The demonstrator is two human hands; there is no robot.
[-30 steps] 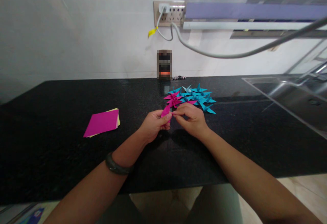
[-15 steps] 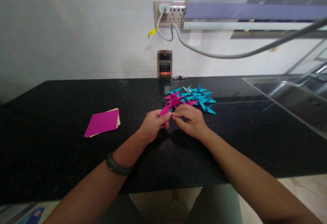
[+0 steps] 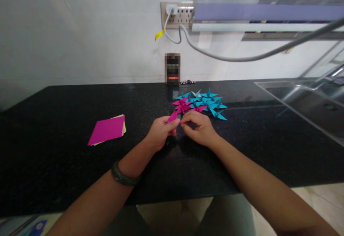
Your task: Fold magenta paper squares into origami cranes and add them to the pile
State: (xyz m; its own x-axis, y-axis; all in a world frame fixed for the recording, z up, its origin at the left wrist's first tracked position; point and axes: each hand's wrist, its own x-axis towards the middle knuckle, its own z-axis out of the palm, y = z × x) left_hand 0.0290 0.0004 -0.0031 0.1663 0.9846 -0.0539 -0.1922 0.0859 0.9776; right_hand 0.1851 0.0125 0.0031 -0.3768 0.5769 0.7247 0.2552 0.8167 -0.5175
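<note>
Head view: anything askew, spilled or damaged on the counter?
Only the paper stack on the left looks untidy: yellow edges stick out from under its magenta top sheet. No spill or damage shows; the pixelated upright object by the wall can't be judged.

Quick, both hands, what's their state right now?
Left hand: closed, holding the folded pink paper.
Right hand: closed in a pinch beside that paper; whether it grips any of it cannot be told.

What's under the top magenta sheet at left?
Under the magenta sheet, yellow paper peeks out along the edges, with a pale pink edge at the right. Everything else beneath is covered, so the sheet count can't be told.
</note>
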